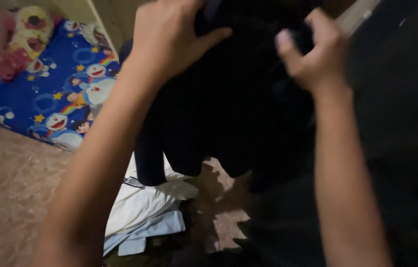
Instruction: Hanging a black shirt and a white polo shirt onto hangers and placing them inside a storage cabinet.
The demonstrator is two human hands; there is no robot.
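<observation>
Both hands, left hand (167, 37) and right hand (313, 49), are clenched on a dark garment (229, 109), held up by its top edge; it hangs downward between them over white clothes (142, 205) on the floor (6, 183).

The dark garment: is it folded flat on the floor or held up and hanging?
Held up and hanging. The left hand and right hand grip the dark garment at its top; it droops above the floor.
</observation>
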